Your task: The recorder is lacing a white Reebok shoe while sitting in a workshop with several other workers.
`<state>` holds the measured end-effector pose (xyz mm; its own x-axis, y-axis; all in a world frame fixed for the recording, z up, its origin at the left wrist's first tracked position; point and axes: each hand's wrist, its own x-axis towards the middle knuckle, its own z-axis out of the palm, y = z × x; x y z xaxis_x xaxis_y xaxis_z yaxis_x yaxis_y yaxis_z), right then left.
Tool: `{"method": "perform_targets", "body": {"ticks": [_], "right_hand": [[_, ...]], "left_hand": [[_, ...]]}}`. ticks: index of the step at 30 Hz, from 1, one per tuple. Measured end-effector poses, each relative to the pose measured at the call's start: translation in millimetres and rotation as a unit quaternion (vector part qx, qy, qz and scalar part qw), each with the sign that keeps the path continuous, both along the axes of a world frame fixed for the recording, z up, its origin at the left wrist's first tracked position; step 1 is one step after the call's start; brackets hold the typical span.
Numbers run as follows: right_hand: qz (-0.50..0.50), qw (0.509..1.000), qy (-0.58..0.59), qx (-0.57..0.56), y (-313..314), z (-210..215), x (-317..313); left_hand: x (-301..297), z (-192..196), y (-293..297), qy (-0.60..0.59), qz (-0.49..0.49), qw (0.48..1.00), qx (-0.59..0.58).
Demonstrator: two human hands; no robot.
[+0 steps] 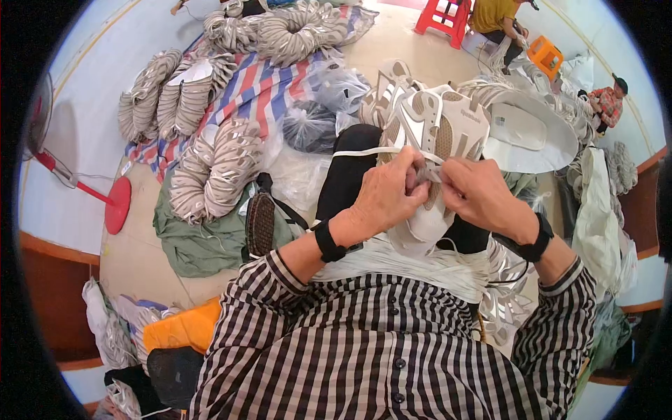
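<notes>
left hand point(383, 190) pinching a white lace point(364, 151) against the shoe upper point(435, 136) on the lap | right hand point(481, 192) fingers closed, probably on the lace tip | step: lacing | next: feed the tip through an eyelet, pull snug

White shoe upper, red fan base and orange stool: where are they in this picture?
white shoe upper point(437, 126), head view, on its pale side panel.
red fan base point(117, 204), head view, on the flat foot.
orange stool point(544, 54), head view, on its seat.
</notes>
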<state>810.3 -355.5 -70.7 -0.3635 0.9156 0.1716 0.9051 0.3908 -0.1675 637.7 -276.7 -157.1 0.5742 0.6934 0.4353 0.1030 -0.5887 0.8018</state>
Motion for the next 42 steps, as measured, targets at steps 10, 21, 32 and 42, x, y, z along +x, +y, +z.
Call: {"method": "perform_targets", "body": {"ticks": [10, 21, 32, 42], "right_hand": [[-0.194, 0.961, 0.178, 0.079, -35, -20, 19], [-0.2, 0.964, 0.106, 0.138, -47, -59, 31], [-0.231, 0.929, -0.116, 0.264, -36, -40, 67], [-0.273, 0.93, -0.112, 0.218, -70, -56, 88]], "left_hand": [[-21, 8, 7, -0.057, 0.058, 0.99, 0.114], [-24, 9, 33, 0.023, 0.057, 0.985, 0.164], [-33, 47, 69, 0.114, 0.038, 0.924, 0.362], [-53, 58, 86, 0.185, 0.009, 0.877, 0.443]]}}
